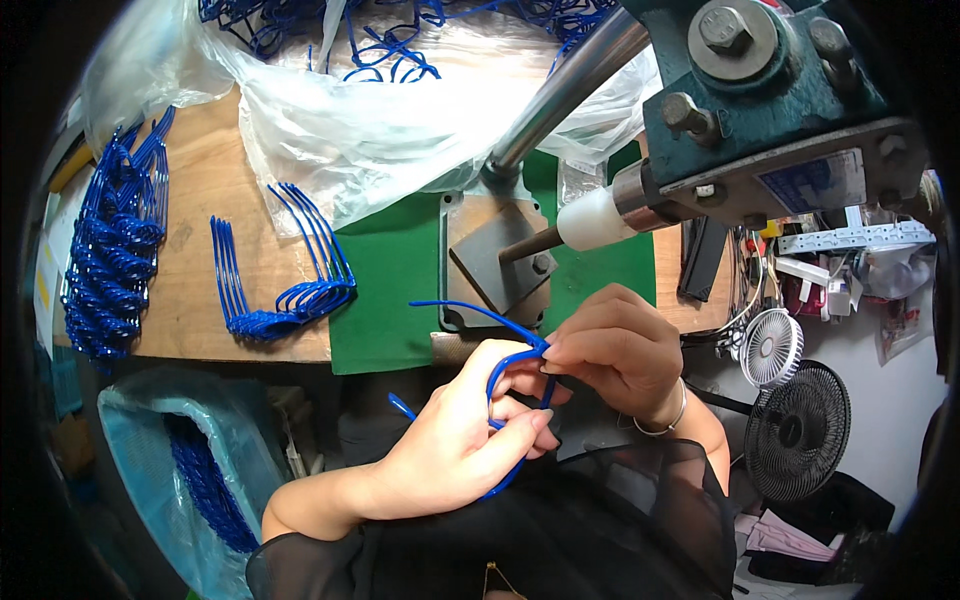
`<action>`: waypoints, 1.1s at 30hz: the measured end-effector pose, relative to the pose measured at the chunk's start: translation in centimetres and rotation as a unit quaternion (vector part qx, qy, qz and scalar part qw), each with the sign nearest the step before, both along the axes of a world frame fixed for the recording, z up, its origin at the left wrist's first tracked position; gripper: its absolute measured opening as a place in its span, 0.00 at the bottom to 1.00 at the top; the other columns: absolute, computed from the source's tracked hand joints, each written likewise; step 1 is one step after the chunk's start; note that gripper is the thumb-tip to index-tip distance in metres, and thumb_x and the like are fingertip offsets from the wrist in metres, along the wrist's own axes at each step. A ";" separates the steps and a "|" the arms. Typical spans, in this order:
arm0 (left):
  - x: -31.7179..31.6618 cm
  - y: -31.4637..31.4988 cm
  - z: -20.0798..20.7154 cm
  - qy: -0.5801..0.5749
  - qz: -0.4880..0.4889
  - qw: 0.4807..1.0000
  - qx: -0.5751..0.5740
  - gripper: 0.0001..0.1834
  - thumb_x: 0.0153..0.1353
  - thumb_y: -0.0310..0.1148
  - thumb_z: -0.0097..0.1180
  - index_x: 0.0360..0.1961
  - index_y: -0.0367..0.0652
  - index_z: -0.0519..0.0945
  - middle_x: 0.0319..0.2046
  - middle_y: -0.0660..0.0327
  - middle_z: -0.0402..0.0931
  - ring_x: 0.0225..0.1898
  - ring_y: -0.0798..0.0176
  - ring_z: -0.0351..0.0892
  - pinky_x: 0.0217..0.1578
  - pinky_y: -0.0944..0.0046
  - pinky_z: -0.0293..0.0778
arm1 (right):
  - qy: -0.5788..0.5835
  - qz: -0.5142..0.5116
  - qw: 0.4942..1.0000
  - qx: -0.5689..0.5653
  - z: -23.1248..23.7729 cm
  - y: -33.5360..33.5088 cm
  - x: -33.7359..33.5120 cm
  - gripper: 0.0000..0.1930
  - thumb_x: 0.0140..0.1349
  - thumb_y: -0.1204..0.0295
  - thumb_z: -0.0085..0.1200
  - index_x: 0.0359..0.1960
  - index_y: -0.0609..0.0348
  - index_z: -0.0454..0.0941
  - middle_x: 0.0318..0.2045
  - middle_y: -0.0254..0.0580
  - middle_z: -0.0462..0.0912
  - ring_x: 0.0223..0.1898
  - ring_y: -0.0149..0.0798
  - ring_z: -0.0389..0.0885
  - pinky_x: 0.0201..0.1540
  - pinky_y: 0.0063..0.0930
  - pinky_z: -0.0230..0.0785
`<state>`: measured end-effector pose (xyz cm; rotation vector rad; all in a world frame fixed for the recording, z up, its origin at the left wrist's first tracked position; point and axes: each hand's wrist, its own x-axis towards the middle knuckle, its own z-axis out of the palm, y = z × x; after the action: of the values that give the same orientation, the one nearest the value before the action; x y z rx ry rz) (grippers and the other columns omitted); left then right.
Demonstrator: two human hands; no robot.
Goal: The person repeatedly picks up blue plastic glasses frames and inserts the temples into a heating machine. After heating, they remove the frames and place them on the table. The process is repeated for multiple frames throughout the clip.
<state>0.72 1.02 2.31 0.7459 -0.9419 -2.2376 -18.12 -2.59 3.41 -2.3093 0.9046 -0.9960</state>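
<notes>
Both my hands hold one glossy blue eyeglass frame (507, 362) in front of the bench edge. My left hand (455, 430) is closed around its rims, with one thin temple sticking out past the wrist side. Thumb and fingertips of my right hand (620, 350) pinch the frame near a corner, where the other temple reaches up and left. My fingers hide part of the frame. Just beyond my hands is the metal base plate (505, 262) of a bench press (790, 120), its rod with a white collar (590, 218) angled over the plate.
Nested blue frames (285, 310) stand on the wooden bench (200, 190) at left, beside a taller stack (115, 250). More lie on plastic sheeting (350, 140) at the back. A lined blue bin (140, 440) holds others. A green mat (385, 270) lies under the press; fans (798, 430) stand at right.
</notes>
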 end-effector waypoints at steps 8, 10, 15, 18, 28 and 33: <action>-0.3 0.3 -0.4 -0.051 0.006 0.995 -0.087 0.22 0.58 0.19 0.43 0.53 0.37 0.56 0.44 0.50 0.68 0.35 0.66 0.75 0.38 0.69 0.72 | -0.023 -0.022 0.996 0.085 0.1 0.3 0.0 0.08 0.44 0.77 0.61 0.27 0.58 0.76 0.24 0.35 0.75 0.26 0.34 0.73 0.27 0.22 0.65; -0.1 0.0 0.1 -0.016 -0.004 0.999 -0.030 0.22 0.58 0.20 0.43 0.53 0.37 0.56 0.43 0.50 0.68 0.35 0.66 0.75 0.38 0.68 0.72 | -0.068 -0.035 0.987 0.144 -0.3 0.5 0.2 0.08 0.45 0.77 0.61 0.27 0.59 0.76 0.24 0.36 0.75 0.26 0.33 0.73 0.27 0.22 0.65; 0.0 -0.1 0.4 0.006 -0.022 1.000 0.011 0.22 0.58 0.21 0.45 0.54 0.37 0.55 0.42 0.50 0.70 0.35 0.65 0.75 0.37 0.67 0.73 | -0.110 -0.023 0.970 0.216 -0.2 0.6 -0.1 0.07 0.46 0.77 0.61 0.27 0.61 0.75 0.25 0.37 0.75 0.26 0.32 0.72 0.27 0.21 0.64; 0.0 0.0 0.3 0.017 -0.024 0.999 0.022 0.23 0.58 0.21 0.45 0.54 0.37 0.56 0.41 0.50 0.70 0.34 0.65 0.76 0.37 0.67 0.73 | -0.080 0.000 0.982 0.172 0.0 0.5 -0.1 0.06 0.49 0.76 0.60 0.27 0.61 0.75 0.25 0.38 0.74 0.26 0.31 0.71 0.27 0.19 0.62; -0.2 -0.4 0.5 0.052 -0.030 0.997 0.052 0.21 0.57 0.21 0.46 0.52 0.38 0.58 0.40 0.50 0.71 0.32 0.64 0.76 0.35 0.66 0.73 | -0.094 -0.010 0.991 0.096 -0.3 0.3 -0.7 0.08 0.46 0.78 0.61 0.29 0.60 0.77 0.24 0.37 0.74 0.25 0.33 0.72 0.27 0.21 0.63; -1.2 -3.2 2.8 0.029 0.102 0.994 -0.033 0.24 0.57 0.20 0.45 0.53 0.39 0.53 0.41 0.48 0.72 0.30 0.64 0.76 0.34 0.65 0.74 | -0.267 -0.124 0.941 0.166 0.4 -0.1 -1.1 0.03 0.55 0.79 0.52 0.30 0.66 0.72 0.27 0.40 0.73 0.27 0.28 0.70 0.30 0.18 0.61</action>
<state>-0.45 -2.14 5.16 0.7107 -0.8658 -2.0296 -19.24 -2.70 3.86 -1.5546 1.0415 -1.3640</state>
